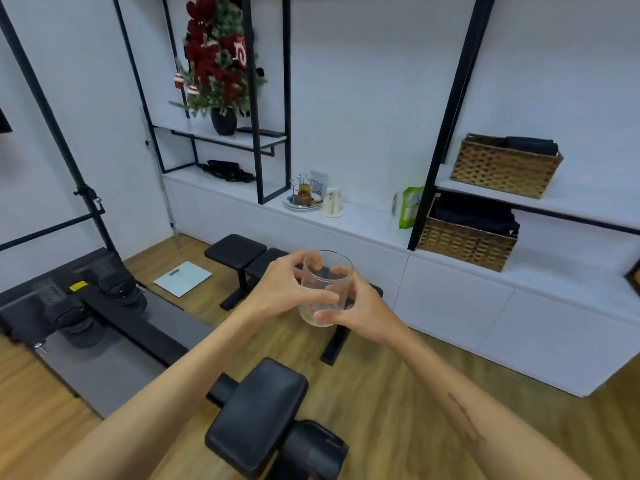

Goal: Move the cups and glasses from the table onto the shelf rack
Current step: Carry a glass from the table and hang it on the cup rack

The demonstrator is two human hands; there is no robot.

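Observation:
A clear drinking glass (323, 284) is held upright in the air in front of me, above a black bench. My left hand (278, 289) grips it from the left, fingers curled round its back and thumb across its front. My right hand (360, 308) grips it from the right and lower side. The white shelf rack (360, 220) with black metal frames runs along the far wall. On its ledge stands a small wire cup stand on a plate (303, 195) next to a white mug (333, 201). No table is in view.
A black padded bench (239, 254) and another padded machine part (256, 414) stand between me and the rack. A treadmill (104, 313) lies at the left, a scale (183, 278) on the wood floor. Wicker baskets (502, 168) and a decorated tree (218, 64) occupy the shelves.

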